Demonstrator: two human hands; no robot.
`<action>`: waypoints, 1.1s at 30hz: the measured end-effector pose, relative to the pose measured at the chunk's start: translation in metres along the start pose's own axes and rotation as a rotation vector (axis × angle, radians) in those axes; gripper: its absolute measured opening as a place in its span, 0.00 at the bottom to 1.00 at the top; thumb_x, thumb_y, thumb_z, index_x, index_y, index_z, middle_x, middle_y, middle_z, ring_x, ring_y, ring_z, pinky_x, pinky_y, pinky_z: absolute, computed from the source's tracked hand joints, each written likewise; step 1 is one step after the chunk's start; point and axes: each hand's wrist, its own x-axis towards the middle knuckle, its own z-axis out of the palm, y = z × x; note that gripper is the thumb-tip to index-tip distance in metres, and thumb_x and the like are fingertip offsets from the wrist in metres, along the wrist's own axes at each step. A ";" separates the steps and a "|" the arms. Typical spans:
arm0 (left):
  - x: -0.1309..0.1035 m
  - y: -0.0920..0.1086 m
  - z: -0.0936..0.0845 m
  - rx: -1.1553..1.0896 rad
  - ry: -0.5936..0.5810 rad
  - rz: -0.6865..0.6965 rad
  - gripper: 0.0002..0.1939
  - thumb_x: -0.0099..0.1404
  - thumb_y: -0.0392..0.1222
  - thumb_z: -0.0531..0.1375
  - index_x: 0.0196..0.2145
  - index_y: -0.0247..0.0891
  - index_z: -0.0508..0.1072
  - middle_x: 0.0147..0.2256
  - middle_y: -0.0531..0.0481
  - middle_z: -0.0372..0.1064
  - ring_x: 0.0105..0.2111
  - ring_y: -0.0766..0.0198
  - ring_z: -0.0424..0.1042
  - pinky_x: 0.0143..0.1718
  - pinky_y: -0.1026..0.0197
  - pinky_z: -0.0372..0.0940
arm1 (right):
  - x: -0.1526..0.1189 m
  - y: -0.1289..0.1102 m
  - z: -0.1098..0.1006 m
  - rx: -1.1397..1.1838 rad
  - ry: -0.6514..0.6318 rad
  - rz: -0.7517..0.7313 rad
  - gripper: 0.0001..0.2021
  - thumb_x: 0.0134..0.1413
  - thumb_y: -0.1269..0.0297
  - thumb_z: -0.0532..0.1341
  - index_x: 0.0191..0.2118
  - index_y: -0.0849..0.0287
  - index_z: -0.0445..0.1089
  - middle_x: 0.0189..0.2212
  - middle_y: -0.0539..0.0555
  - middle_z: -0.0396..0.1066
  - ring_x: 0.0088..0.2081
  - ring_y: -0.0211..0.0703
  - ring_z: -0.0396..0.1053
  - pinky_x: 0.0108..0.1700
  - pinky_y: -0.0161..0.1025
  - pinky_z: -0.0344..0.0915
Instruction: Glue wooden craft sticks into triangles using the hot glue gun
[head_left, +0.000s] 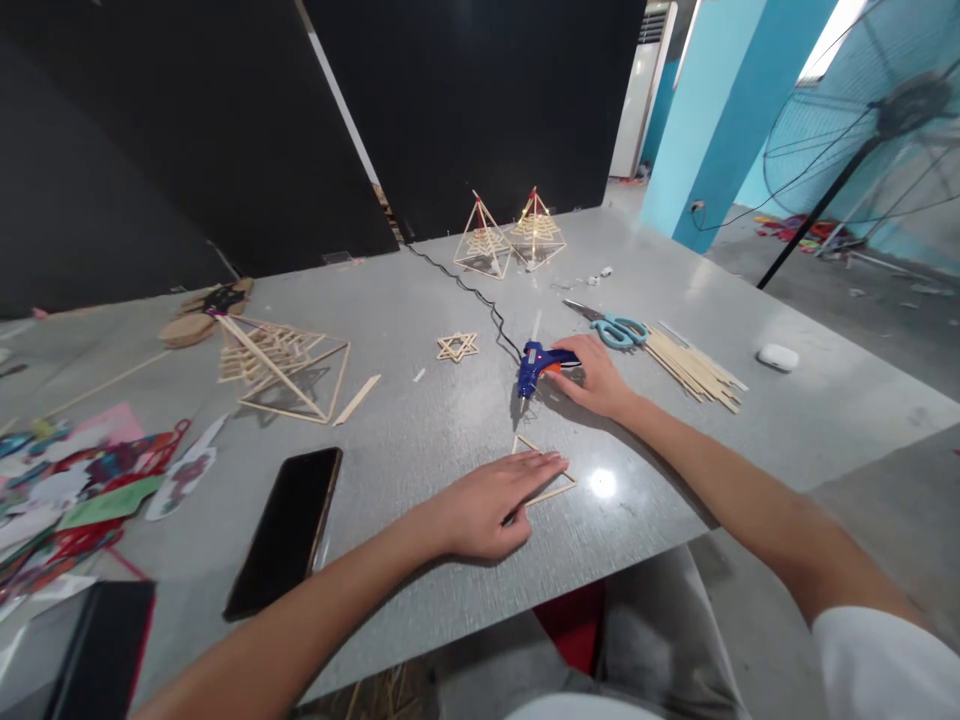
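As left grip [495, 503] rests unclenched on one triangle [553, 493], right grip [594, 377] grasps one glue gun [531, 368].

Here we have a grey tabletop [390, 300] gleaming across the middle of the frame, black panels [480, 100] rising upper left to centre, and over upper right a two-tone blue pillar [727, 120], bright window [832, 40], large fan [911, 105] and grey floor [817, 275].
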 end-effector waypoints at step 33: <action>0.000 -0.004 0.005 0.048 0.042 0.024 0.44 0.66 0.34 0.55 0.78 0.35 0.55 0.77 0.37 0.56 0.77 0.49 0.57 0.79 0.42 0.54 | -0.004 -0.020 -0.001 -0.177 0.139 -0.372 0.16 0.71 0.60 0.68 0.60 0.47 0.70 0.54 0.56 0.79 0.56 0.54 0.74 0.58 0.56 0.65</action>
